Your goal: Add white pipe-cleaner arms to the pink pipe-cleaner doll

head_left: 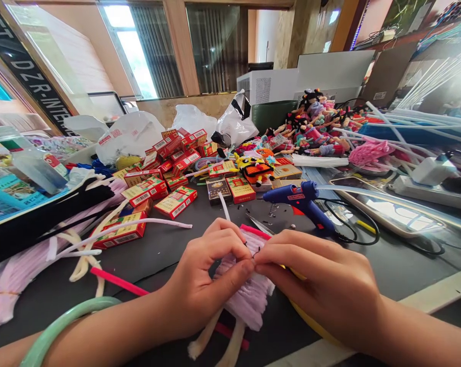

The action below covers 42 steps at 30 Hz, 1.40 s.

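Our left hand (205, 278) and right hand (314, 280) curl nearly shut, pinching a soft pale purple pipe-cleaner bundle (246, 300) over the dark worktop (157, 250). Pinching its middle seems the step now, and that calls for steady fingers.

The bundle (246, 300) was fuzzy lilac chenille, soft-looking and matt. The glue gun (301, 204) was glossy blue plastic, the scissors (259, 225) bright metal, the bangle (62, 321) smooth pale green, the cartons (176, 202) shiny printed card, the bags (129, 136) thin crinkled plastic.
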### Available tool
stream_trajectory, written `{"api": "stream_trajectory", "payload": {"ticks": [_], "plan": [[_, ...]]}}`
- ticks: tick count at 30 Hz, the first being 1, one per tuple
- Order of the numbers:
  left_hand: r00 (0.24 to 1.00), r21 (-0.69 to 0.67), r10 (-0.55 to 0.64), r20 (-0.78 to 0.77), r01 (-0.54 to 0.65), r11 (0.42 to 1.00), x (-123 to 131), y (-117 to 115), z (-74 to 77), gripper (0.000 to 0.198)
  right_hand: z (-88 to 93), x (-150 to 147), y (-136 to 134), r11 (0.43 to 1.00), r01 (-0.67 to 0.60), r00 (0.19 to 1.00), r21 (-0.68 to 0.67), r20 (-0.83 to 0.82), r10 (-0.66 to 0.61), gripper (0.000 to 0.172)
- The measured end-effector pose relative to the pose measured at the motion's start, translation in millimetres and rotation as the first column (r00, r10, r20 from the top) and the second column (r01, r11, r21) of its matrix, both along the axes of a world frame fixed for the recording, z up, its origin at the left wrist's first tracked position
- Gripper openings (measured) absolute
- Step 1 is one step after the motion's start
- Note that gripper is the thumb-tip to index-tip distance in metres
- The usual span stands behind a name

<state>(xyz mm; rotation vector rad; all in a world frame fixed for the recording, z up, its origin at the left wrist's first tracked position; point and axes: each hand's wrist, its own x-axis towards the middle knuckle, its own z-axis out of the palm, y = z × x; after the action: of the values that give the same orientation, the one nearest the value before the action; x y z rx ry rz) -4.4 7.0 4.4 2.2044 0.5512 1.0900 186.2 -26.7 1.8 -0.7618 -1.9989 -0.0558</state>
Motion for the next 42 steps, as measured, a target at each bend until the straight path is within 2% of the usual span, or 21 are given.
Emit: {"api": "stream_trajectory", "payload": {"ticks": [4,8,12,16,21,26,30,34,37,42], "plan": [[0.999,0.004,-0.007,-0.036,0.007,1.000,-1.3,0.0,2.5,0.019,-2.0,0.7,-1.1,0.994,0.066,0.993,0.092,0.095,-0.075,0.021],[0.998,0.045,-0.014,-0.054,0.017,0.999,-1.7,-0.7,3.2,0.018,-3.1,1.9,-0.8,0.989,0.049,0.989,0.137,0.134,-0.067,0.019],[0.999,0.079,-0.034,-0.026,0.036,0.996,-1.4,-0.9,2.1,0.017,-2.0,3.0,-0.1,0.989,0.058,0.986,0.134,0.149,-0.078,0.023],[0.996,0.075,-0.040,-0.074,0.046,0.996,-3.2,-0.5,2.5,0.013,-0.1,3.4,0.4,0.991,0.056,0.983,0.123,0.166,-0.076,0.026],[0.999,0.054,0.005,-0.049,-0.002,0.999,-3.3,1.1,2.7,0.016,0.2,4.2,-2.0,0.994,0.015,0.980,0.104,0.197,-0.035,0.026],[0.999,0.038,0.034,0.000,-0.034,0.999,-1.5,1.6,0.8,0.019,0.8,6.0,-3.2,0.990,-0.027,0.973,0.135,0.229,-0.004,0.038],[1.000,-0.005,0.009,-0.022,-0.009,1.000,-2.3,2.0,0.3,0.018,1.3,6.2,-1.1,0.994,-0.046,0.981,0.103,0.190,0.026,0.038],[0.999,-0.032,-0.019,-0.044,0.018,0.999,-3.8,1.5,2.0,0.017,0.0,4.5,1.0,0.998,-0.052,0.994,0.037,0.102,0.048,0.031],[0.997,-0.004,-0.029,-0.067,0.029,1.000,-4.0,0.3,3.8,0.016,-1.1,3.4,1.9,0.999,-0.041,0.997,-0.020,0.072,0.042,0.025],[0.997,0.085,-0.026,-0.069,0.032,0.996,-3.1,0.2,2.4,0.015,-2.2,3.1,1.1,0.997,-0.047,0.993,-0.054,0.106,0.053,0.029]]}}
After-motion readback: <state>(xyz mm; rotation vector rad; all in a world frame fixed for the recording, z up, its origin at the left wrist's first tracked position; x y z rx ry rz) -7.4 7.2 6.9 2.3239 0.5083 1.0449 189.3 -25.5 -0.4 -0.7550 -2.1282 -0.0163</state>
